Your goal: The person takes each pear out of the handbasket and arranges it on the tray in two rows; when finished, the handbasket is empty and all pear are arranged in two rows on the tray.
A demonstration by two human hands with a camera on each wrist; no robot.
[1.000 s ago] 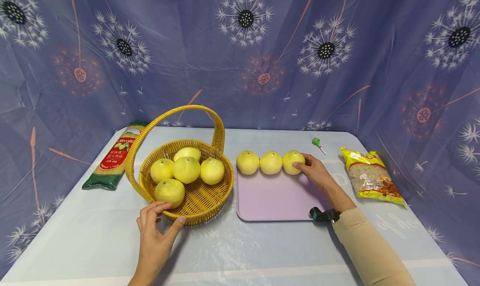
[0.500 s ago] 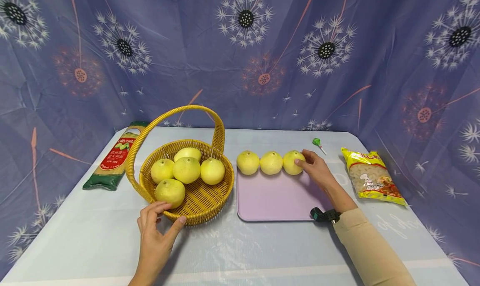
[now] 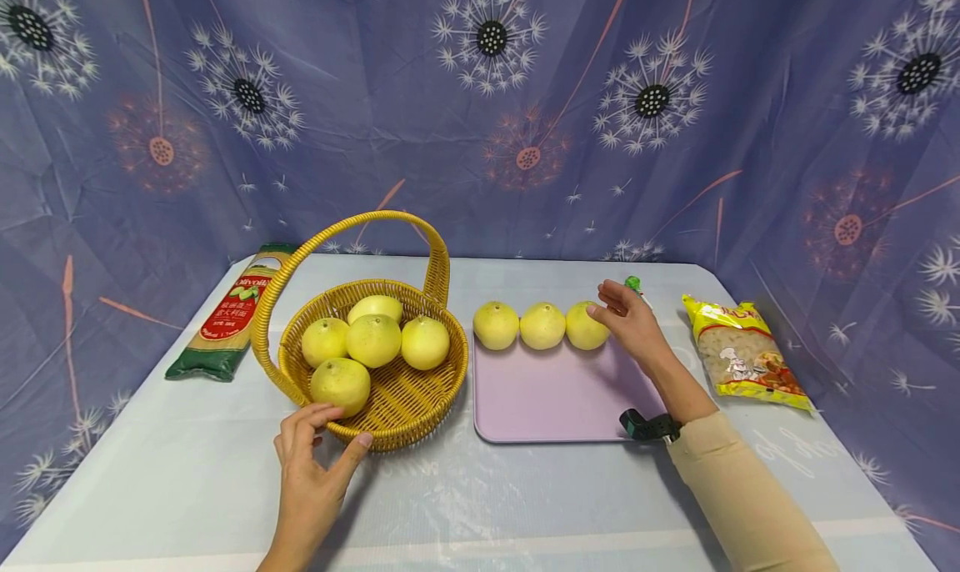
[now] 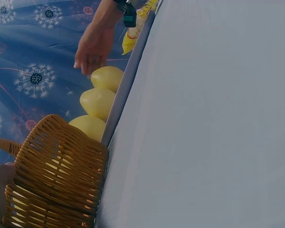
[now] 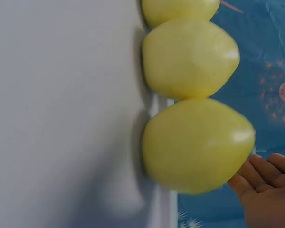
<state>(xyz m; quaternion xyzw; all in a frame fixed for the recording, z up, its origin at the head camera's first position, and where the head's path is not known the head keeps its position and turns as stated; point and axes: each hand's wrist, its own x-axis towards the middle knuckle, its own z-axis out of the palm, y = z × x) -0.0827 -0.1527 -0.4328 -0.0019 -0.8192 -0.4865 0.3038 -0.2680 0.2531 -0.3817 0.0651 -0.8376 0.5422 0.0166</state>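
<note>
**At 2 o'clock on the table (image 3: 465, 505): three fruits (image 3: 542, 328) in a row on a tray (image 3: 555, 398)**

(12 is the far edge.) The fruits are pale yellow and roundish, tapering to a blunt top, with faintly speckled, slightly shiny skin. They run along the tray's 12 o'clock side, neighbors touching or nearly so. The tray is flat, smooth and lilac with rounded corners. At 10 o'clock there's a round basket (image 3: 412, 432), honey-colored weave with a tall arched handle, and five more of the same (image 3: 373, 340) inside.

Grip-wise, the left hand (image 3: 309, 464) has the basket's rim at its 7 o'clock, fingers curled over it and thumb on the outside. Can't tell if the fingertips touch the nearest fruit in there. The right hand (image 3: 636, 328) is at the end fruit's (image 3: 583, 330) 3 o'clock, fingers loosely spread, not wrapped round anything; can't tell if it's touching. Black gadget (image 3: 648, 427) on that wrist, beige sleeve (image 3: 742, 489) behind it.

The table has a pale, slightly glossy cover. Pasta-type packet (image 3: 228, 313) out past the basket at 10, green lollipop (image 3: 633, 283) at 1, partly behind the right hand, crinkly yellow bag (image 3: 742, 355) near 3. Behind it all hangs a creased purple-blue curtain (image 3: 367, 138) with dandelion prints.
</note>
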